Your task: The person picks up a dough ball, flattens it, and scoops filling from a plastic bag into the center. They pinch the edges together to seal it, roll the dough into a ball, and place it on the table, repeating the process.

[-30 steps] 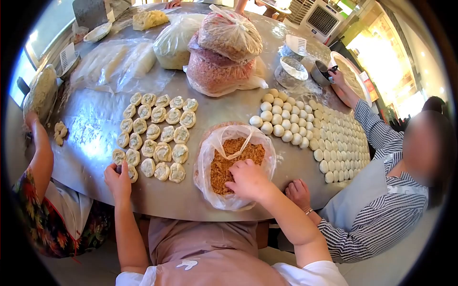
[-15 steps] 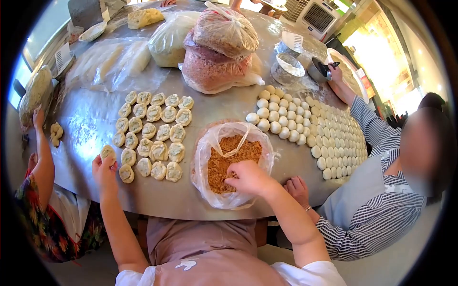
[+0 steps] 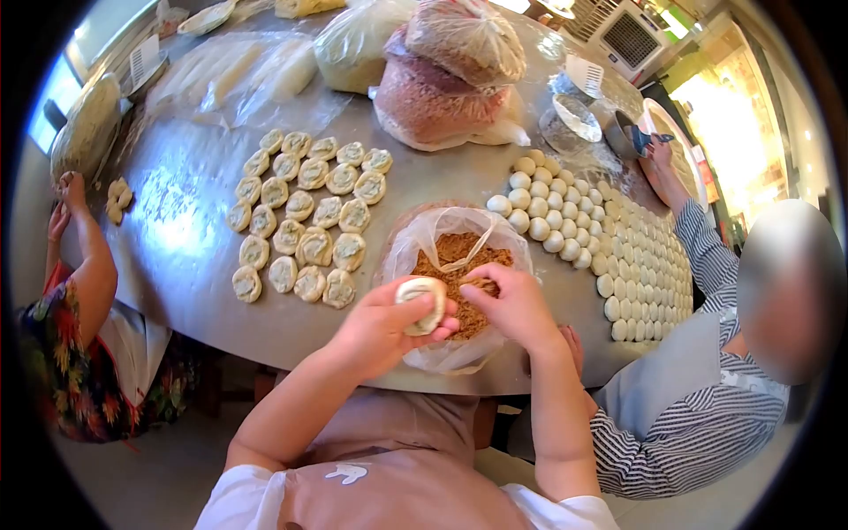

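My left hand [image 3: 375, 331] is closed around a round dough piece [image 3: 429, 291] with a folded, hollowed top, held over the near-left side of a plastic bag. My right hand [image 3: 512, 305] is just right of it, fingertips pinched on a bit of the brown crumbly filling. Beneath both hands, the open clear plastic bag [image 3: 521, 243] holds a mass of that brown filling [image 3: 459, 250]. Left of the bag, folded dough pieces [image 3: 313, 174] lie in rows on the metal table [image 3: 177, 283].
Smooth dough balls [image 3: 554, 220] and flatter rounds [image 3: 649, 265] cover the right side. Stacked bags of pinkish and brown filling [image 3: 442, 97] stand behind. A co-worker in stripes [image 3: 671, 433] holds a pan handle at right; another person's arms [image 3: 88, 256] are at left.
My left hand has brought the dough piece from the left rows over to the bag. My right hand has lifted out of the filling with a pinch of it. The view has shifted.
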`<action>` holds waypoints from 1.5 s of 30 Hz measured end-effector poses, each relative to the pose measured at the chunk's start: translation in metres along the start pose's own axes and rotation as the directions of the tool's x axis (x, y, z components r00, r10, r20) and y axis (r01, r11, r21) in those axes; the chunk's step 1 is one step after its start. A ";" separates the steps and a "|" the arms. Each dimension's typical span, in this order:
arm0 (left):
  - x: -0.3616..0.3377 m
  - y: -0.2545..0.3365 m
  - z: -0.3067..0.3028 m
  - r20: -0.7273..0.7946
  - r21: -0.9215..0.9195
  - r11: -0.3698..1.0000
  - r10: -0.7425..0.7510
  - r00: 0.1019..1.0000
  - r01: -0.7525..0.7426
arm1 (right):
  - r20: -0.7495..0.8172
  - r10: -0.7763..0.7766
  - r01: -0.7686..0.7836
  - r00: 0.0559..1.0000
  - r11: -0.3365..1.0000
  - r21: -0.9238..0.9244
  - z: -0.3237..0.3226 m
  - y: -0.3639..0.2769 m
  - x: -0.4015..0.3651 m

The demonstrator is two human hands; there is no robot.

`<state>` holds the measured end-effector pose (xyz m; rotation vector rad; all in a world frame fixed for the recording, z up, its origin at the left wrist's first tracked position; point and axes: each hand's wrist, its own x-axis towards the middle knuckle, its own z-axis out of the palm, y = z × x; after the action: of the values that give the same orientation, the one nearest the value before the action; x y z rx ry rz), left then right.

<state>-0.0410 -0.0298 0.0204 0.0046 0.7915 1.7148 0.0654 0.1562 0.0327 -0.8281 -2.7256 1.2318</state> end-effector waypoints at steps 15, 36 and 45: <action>0.050 -0.043 0.004 -0.073 -0.249 0.966 -0.090 0.993 0.069 | -0.131 -0.238 0.252 0.962 0.963 0.101 0.023 -0.023 -0.014; 0.056 -0.050 0.000 -0.242 -0.093 0.993 0.053 0.969 -0.078 | -0.233 -0.304 0.253 0.924 0.941 -0.225 0.013 0.000 -0.013; 0.048 -0.046 0.011 -0.202 -0.146 0.988 0.016 0.979 -0.047 | -0.179 -0.181 0.202 0.967 0.974 0.104 0.024 0.007 -0.022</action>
<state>-0.0125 0.0208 -0.0135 -0.2633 0.8105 1.8208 0.0815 0.1331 0.0156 -0.6079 -2.5007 1.2141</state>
